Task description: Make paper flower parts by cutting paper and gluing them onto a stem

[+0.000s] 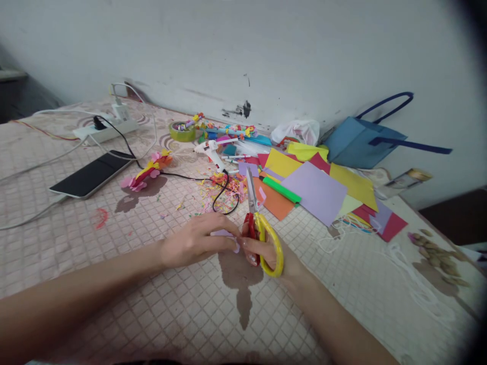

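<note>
My right hand (267, 252) is closed around the handles of a pair of scissors (254, 208) with one red and one yellow handle. The blades point up and away from me, toward the back of the table. My left hand (203, 238) is closed on a small piece of light purple paper (222, 233), mostly covered by the fingers. The fingertips of both hands meet at the edge of this piece, just left of the red handle. Both hands are above the quilted tablecloth (182, 319), casting a shadow on it.
Beyond my hands lie a white glue gun (213, 154), paper scraps (224, 187) and sheets of coloured paper (315, 190). A phone (91, 175), a paper flower craft (146, 172) and a power strip (106, 131) are at left. A blue bag (361, 142) and white string (411, 274) are at right.
</note>
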Motion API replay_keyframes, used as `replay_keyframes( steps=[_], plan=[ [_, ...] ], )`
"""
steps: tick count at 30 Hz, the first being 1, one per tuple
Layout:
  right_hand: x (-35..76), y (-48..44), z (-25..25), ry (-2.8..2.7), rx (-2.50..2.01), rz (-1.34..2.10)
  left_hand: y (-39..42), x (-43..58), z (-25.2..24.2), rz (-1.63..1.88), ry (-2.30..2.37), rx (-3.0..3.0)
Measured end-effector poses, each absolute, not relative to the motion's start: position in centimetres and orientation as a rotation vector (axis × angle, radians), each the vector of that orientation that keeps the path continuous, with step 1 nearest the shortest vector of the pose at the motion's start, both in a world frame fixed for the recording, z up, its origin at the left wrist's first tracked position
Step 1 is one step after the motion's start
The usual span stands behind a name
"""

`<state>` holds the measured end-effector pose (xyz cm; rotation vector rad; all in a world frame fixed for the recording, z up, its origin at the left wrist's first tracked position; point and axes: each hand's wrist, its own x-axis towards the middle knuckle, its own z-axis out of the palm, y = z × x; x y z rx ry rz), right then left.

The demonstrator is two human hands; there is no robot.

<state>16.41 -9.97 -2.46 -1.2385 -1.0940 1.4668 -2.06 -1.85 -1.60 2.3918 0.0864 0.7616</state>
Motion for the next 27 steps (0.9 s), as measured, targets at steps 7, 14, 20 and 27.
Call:
replay_keyframes(
  steps=[7,14,20,27],
  plan=[
    [16.5,-10.1,-1.7,-1.147,-1.377,1.224,-2.6,-0.8,-1.1,0.671,0.553,1.844],
    [15.9,-10.2,-1.3,-1.219,-1.448,1.057,-3.1,-0.3,-2.1,0.397,0.578,1.451],
    [16.0,-10.5,-1.8,-1.210,-1.427,1.103,-2.8,-0.3,-1.4,0.490,0.643,1.311],
    [16.0,-11.2,-1.5,-1.469,-1.469,1.090,-1.5,-1.0,-0.5,0.768,0.665,1.193]
  ],
)
